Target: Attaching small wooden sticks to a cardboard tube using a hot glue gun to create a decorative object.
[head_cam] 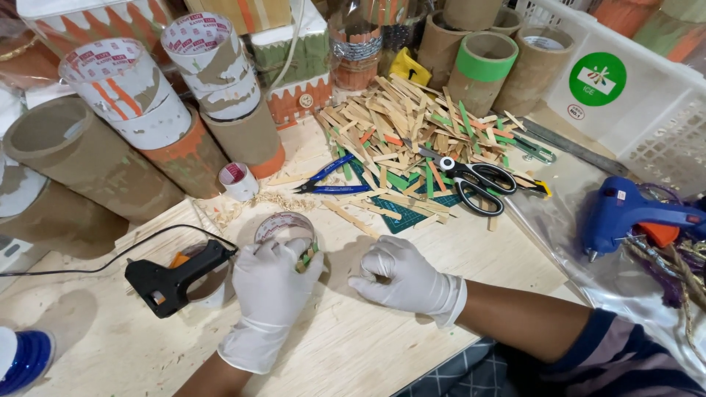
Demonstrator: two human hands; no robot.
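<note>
Cardboard tubes [81, 158] are leaning along the left of the wooden bench [368, 353], two of them carrying white, orange-striped wrapping and red-printed tape round the rims. A black glue gun [173, 278] is lying just left of the gloved left hand [271, 294], whose grip is curling narrowly round a clear tape roll [283, 226] and pinching a small green-and-tan stick piece [307, 256] at the fingertips. The gloved right hand [401, 279] is resting beside it, fingers folded into a loose fist on the bench, holding nothing visible. Behind, blue pliers [329, 180] and black scissors [474, 182] are lying against a pile of craft sticks [401, 125]. Farther right, a white plastic basket [647, 95] is showing a round green label, and a blue glue gun [625, 213] is lying below it.
</note>
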